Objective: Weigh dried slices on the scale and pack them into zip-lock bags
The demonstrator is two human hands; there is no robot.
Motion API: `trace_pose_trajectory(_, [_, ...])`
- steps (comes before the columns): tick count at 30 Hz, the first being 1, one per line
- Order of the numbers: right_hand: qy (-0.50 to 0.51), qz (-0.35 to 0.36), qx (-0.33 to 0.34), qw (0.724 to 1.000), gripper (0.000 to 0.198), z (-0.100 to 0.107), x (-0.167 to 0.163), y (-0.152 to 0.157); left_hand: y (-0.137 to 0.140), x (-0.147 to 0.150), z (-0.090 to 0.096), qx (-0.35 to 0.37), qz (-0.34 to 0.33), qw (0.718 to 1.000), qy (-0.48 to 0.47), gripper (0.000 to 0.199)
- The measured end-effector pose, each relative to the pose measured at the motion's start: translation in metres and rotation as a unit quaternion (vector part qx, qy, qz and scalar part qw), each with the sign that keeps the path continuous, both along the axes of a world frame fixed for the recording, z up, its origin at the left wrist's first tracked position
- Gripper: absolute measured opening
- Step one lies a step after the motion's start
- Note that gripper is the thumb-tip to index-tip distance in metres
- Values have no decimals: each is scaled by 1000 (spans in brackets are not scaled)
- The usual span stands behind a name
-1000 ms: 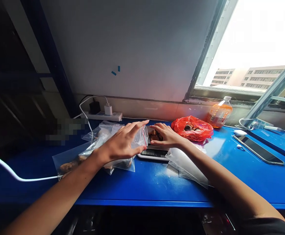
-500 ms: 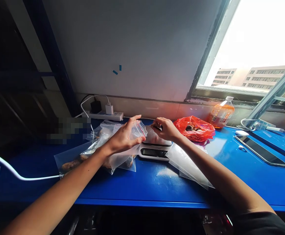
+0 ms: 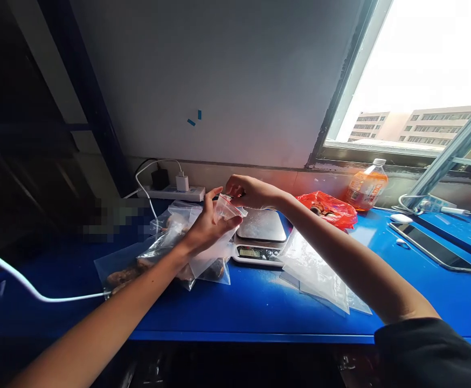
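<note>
My left hand (image 3: 209,223) grips a clear zip bag (image 3: 207,261) near its red-lined mouth, thumb and fingers spread around the opening. Above that mouth, my right hand (image 3: 251,191) is closed on a small dark brown piece, apparently a dried mushroom (image 3: 242,193), mostly hidden by the fingers. A kitchen scale (image 3: 262,226) with a bare metal plate sits just right of the bag, its display lit. Beyond my right forearm, an open red plastic bag (image 3: 343,215) holds several similar brown pieces (image 3: 318,209).
Filled clear bags (image 3: 122,276) lie under my left forearm. Flat clear bags (image 3: 320,275) rest right of the scale. Farther right are a phone (image 3: 433,247) and an orange drink bottle (image 3: 367,186). A power strip (image 3: 171,192) runs along the wall; a white cable (image 3: 37,293) crosses the left side.
My right hand has moved left from over the scale to the zip bag's mouth, carrying the brown piece. The scale plate is uncovered, and digits now show on its display.
</note>
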State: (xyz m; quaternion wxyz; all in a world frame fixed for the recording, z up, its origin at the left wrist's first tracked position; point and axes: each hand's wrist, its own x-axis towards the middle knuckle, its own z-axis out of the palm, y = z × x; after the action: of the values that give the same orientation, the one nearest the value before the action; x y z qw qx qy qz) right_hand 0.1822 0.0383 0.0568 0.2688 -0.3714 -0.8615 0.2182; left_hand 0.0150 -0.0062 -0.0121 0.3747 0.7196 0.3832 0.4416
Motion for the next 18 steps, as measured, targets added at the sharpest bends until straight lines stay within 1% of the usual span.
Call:
trace_pose_trajectory(1, [59,-13,-19,998,19,-2,-1,0,0,1,0,-9,2,1000,-6,88])
trace_pose_trajectory(3, [190,-52,-42,979,11,-9,-7,-1,-1,2,1,-10,13,1000,-11,89])
trace_pose_trajectory(5, [283,-82,-54,954,15,-16,-15,-4,-2,3,1,4,21,1000,-17,88])
trace_pose_trajectory(6, [300,-84,-59,948,20,-18,-19,-6,-2,4,1,16,24,999,-23,86])
trace_pose_trajectory(8, [296,-67,-65,951,32,-22,-25,-10,-2,4,1,39,25,998,-40,83])
trace_pose_trajectory(9, [290,-63,-58,953,38,-23,-26,-13,-2,4,2,44,26,998,-46,82])
trace_pose_trajectory(11, [287,-81,-12,954,44,-24,-24,-20,-1,3,3,45,28,997,-54,82])
trace_pose_trajectory(13, [263,-120,73,954,43,-25,-19,-32,0,1,3,57,37,996,-59,86])
trace_pose_trajectory(14, [234,-137,113,956,40,-26,-15,-39,1,1,3,72,50,994,-60,89])
trace_pose_trajectory(15, [195,-146,139,960,38,-27,-11,-47,2,0,2,93,65,992,-58,92])
trace_pose_trajectory(16, [156,-148,147,966,35,-29,-8,-54,3,0,2,116,82,989,-50,95])
trace_pose_trajectory(18, [98,-139,126,977,34,-31,-2,-68,3,0,1,161,103,981,-21,100])
